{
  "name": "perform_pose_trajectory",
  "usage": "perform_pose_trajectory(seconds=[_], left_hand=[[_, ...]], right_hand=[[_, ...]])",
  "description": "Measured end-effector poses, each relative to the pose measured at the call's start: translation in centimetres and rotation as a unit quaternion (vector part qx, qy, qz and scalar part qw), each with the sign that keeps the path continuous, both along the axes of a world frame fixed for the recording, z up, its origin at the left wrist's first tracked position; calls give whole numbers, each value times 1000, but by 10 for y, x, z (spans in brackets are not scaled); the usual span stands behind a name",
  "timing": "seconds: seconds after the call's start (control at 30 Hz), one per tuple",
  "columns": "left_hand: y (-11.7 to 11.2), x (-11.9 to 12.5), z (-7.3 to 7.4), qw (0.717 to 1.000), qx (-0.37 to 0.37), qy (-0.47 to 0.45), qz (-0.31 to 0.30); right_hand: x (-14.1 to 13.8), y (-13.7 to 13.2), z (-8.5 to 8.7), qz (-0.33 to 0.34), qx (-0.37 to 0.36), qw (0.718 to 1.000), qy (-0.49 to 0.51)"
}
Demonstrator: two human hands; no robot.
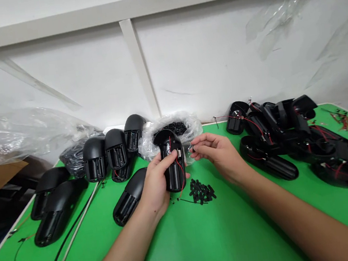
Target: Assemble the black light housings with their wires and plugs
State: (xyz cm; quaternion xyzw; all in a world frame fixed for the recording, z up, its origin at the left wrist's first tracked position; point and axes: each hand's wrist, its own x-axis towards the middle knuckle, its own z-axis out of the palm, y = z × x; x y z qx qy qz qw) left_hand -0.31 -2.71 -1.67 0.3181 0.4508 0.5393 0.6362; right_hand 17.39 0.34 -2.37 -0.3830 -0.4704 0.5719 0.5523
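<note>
My left hand (157, 184) grips a black plastic housing (176, 177) upright, its open side facing me, with a thin red wire (181, 170) running down it. My right hand (216, 157) sits just to its right, with the fingertips pinched on a small black part (192, 148). Below the hands, a loose pile of small black parts (201, 191) lies on the green table (188, 240). Behind the housing, a clear plastic bag (170, 135) holds more small black pieces (176, 128). Another black housing (128, 196) lies just left of my left wrist.
More black housings (115, 149) stand in a row at the back left, and two (57, 205) lie at the left. A heap of wired housings (278, 142) fills the right side. Black and white cables (70, 247) cross the table's left part. A white wall (215, 56) backs the table.
</note>
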Motion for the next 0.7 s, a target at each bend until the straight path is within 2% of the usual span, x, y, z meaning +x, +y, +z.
perform_pose_trajectory(seconds=[0.27,0.7], left_hand=[[0,2,-5,999,15,30,-4],[-2,3,-8,992,71,97,-25]], right_hand=[[-6,-6,3,56,-16,998,-1],[-10,-5,4,29,-23,999,-13]])
